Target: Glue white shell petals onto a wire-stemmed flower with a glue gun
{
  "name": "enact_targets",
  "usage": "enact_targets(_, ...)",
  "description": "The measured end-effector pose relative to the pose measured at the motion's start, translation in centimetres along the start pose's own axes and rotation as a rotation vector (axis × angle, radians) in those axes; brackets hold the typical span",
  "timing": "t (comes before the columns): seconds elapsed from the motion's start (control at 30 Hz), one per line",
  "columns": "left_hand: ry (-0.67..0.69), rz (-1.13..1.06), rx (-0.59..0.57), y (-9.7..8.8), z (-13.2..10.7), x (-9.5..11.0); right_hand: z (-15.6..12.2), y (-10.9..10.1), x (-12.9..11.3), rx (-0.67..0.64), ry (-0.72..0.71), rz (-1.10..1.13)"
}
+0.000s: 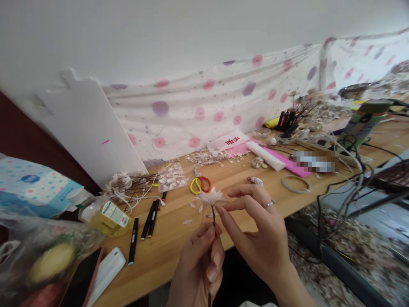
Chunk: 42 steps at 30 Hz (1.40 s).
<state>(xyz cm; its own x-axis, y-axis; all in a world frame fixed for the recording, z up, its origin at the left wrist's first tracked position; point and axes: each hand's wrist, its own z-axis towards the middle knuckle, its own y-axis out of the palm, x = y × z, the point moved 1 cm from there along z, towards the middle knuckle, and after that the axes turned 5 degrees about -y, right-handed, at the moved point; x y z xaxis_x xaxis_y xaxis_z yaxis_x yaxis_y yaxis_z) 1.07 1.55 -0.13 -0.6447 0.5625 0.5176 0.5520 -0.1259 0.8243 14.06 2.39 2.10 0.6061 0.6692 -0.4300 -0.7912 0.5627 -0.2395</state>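
Note:
A pale pinkish-white craft flower (211, 197) with layered, pointed petals stands upright on a thin dark stem (214, 214). My left hand (203, 256) is closed around that stem, just below the bloom. From the right, my right hand (260, 230), wearing a ring, reaches to the flower's base. Its thumb and a fingertip are pinched together at a lower petal, while another finger extends beside the bloom. Behind the flower, scissors (200, 184) with one yellow and one red handle lie on the table, and a few loose petals (187, 221) are scattered close by.
Black markers (133, 241), a bottle of yellow liquid (110, 217), a phone (79, 279) and a clear box of petals (172, 177) are on the left. Rolled paper (265, 156), a ring of tubing (296, 183) and cables (319, 204) are on the right. Petal scraps cover the floor.

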Motion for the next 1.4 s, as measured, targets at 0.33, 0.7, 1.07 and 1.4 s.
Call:
enact_targets(0.33,-0.039,0.045,-0.043,-0.3,0.3,0.1,0.0,0.0,0.2,-0.037,-0.029,-0.032)
enact_targets(0.7,-0.084,0.095,0.047,0.7,-0.6,1.0,-0.3,0.1,0.2,-0.039,-0.056,-0.061)
enact_targets(1.07,-0.067,0.06,-0.075,-0.6,-0.1,0.3,-0.4,-0.3,0.0,-0.048,-0.097,-0.092)
enact_targets(1.4,-0.098,0.072,-0.118,-0.7,-0.3,0.4,-0.5,-0.2,0.1,0.045,-0.144,-0.113)
